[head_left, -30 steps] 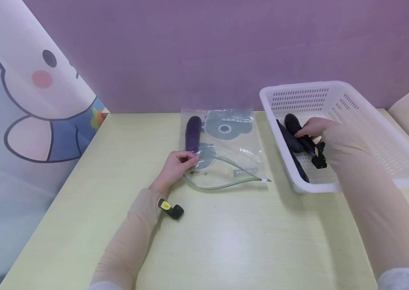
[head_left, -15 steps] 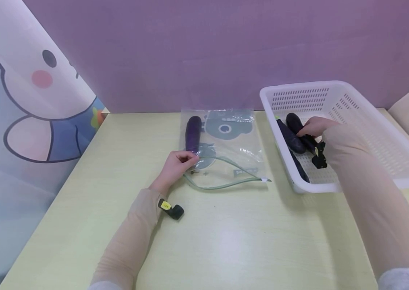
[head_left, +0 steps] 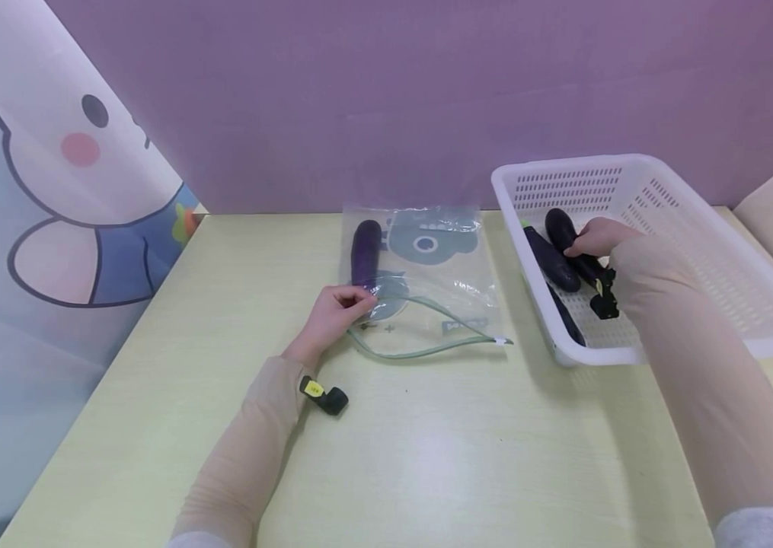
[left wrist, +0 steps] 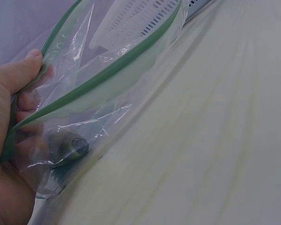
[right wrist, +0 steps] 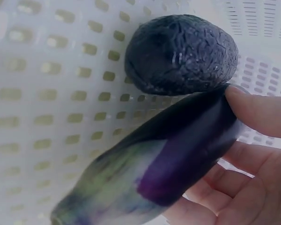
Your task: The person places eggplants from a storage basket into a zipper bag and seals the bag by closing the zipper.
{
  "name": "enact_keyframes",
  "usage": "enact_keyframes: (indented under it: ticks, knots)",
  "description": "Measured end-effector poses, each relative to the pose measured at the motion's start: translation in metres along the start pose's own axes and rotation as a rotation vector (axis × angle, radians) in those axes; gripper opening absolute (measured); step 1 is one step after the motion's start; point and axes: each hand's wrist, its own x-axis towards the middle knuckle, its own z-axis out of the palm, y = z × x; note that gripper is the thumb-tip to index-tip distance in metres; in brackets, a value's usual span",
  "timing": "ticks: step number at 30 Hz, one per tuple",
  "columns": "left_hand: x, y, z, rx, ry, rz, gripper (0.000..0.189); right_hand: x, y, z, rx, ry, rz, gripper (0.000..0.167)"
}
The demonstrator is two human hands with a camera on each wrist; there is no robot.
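Note:
My left hand (head_left: pixel 331 316) grips the open mouth of a clear zip bag (head_left: pixel 427 262), thumb on the outside of its green zip strip (left wrist: pixel 98 77) in the left wrist view. Inside the bag, along its left side, lies a dark purple eggplant (head_left: pixel 365 251); its stem end (left wrist: pixel 77 145) shows through the plastic. At the right, my right hand (head_left: pixel 602 237) reaches into a white basket (head_left: pixel 585 355) and holds an eggplant (right wrist: pixel 187 145) between thumb and fingers, its pale green end pointing away from the palm. A wrinkled dark eggplant (right wrist: pixel 182 54) lies beside it.
Two more eggplants lie by the basket's left wall, one farther back (head_left: pixel 551 259) and one near the front (head_left: pixel 567 323). The pale wooden table (head_left: pixel 427 449) meets a purple backdrop (head_left: pixel 359 114) behind the bag.
The eggplant in my right hand has shifted slightly back and right within the basket. The eggplant beside it has slid a little to the right. My left hand and the bag stay put.

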Motion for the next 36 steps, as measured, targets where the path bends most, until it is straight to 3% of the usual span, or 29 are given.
enact_keyframes:
  ticks: [3, 9, 15, 21, 23, 27, 31, 36]
  knots:
    - [0.0, 0.0, 0.0, -0.002, 0.0, 0.0, 0.014, 0.0, 0.001, 0.0, 0.025, 0.025, 0.016, 0.048]
    - [0.0, 0.0, 0.0, -0.003, 0.0, -0.005, 0.014, 0.0, 0.009, -0.002, 0.214, 0.059, 0.049, 0.045]
    - [0.0, 0.0, 0.0, 0.008, 0.007, -0.004, 0.014, 0.0, 0.013, -0.006, 0.283, 0.082, 0.084, 0.054]
    - [-0.001, 0.0, 0.0, 0.018, 0.008, -0.012, 0.014, 0.002, 0.016, -0.007, 0.535, 0.111, 0.089, 0.034]
    - [-0.001, 0.001, 0.001, 0.021, 0.008, -0.01, 0.014, 0.001, 0.017, -0.008, 0.625, 0.109, 0.097, 0.035]
    - [-0.001, 0.004, 0.001, 0.032, 0.006, -0.001, 0.014, 0.001, 0.023, -0.012, 0.751, 0.065, 0.135, 0.043]
    - [-0.001, 0.005, 0.001, 0.028, 0.001, -0.005, 0.015, 0.002, 0.028, -0.016, 0.88, -0.022, 0.169, 0.037]
    - [-0.001, 0.004, 0.001, 0.02, 0.004, -0.005, 0.014, 0.002, 0.021, -0.022, 1.117, -0.108, 0.173, 0.035]
